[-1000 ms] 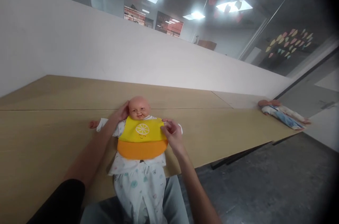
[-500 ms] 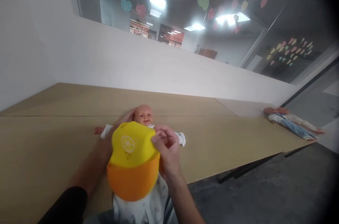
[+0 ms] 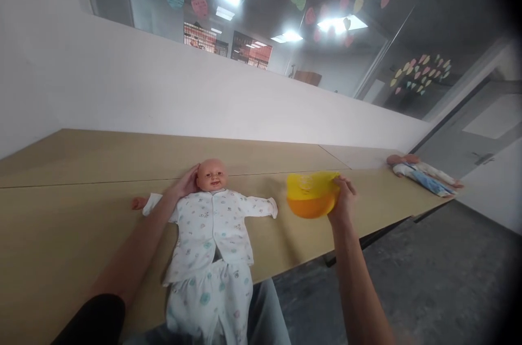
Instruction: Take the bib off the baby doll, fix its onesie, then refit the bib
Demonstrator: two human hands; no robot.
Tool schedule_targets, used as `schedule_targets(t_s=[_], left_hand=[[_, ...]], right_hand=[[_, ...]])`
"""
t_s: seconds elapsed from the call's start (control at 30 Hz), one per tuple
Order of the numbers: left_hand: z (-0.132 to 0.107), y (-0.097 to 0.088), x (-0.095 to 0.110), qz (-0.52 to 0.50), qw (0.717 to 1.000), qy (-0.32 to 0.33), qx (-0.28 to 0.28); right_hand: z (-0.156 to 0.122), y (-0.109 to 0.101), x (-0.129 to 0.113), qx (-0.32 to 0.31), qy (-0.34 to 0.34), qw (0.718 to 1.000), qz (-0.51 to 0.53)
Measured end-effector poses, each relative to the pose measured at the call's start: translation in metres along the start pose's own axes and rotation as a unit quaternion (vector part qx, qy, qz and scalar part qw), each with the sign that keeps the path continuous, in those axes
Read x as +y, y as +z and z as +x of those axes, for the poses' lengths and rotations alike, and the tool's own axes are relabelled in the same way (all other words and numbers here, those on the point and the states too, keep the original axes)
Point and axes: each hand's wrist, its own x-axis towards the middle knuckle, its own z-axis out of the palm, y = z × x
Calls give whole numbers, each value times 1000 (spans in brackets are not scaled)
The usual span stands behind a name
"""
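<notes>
A baby doll [image 3: 212, 220] in a white printed sleepsuit lies on its back on the long wooden table [image 3: 61, 209], its legs hanging over the near edge. My left hand [image 3: 185, 183] cups the left side of the doll's head. My right hand [image 3: 343, 198] holds a yellow and orange bib [image 3: 310, 195] out to the right of the doll, just above the table top.
A second doll [image 3: 422, 173] in pale blue clothes lies at the far right end of the table. A white wall with a glass pane and paper hearts runs behind. Grey floor lies to the right of the table edge.
The bib has come off the doll's chest. My right hand lifted it and carried it to the right. My left hand stayed at the doll's head.
</notes>
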Motion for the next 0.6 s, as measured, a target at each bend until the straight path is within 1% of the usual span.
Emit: schedule_targets(t_s=[0.1,0.17,0.23,0.3,0.37,0.4,0.5,0.6], left_hand=[[-5,4,-1,6,1000,18,-12],[-4,3,-1,2,1000,14,-21],[0,-1,-2,-7,1000,5,-25],[6,-6,-4,-12,1000,-3,-25],[12,-12,-6,-13,1000,-5,-24],[14,-14,-6,-14,1000,-4,-25],[16,-16,-7,-17,1000,-3,-26],[13,-12,-6,-14,1000,-7,-25]], right_hand=[[28,-5,11,34,-13,999,33],[47,-10,16,51,-29,997,59],[64,-23,25,82,-49,992,78],[78,-45,39,121,-57,989,65],[85,-75,58,155,-52,987,13],[85,-92,69,161,-45,986,-22],[73,-141,97,191,-25,975,-107],[56,-175,108,197,-20,966,-167]])
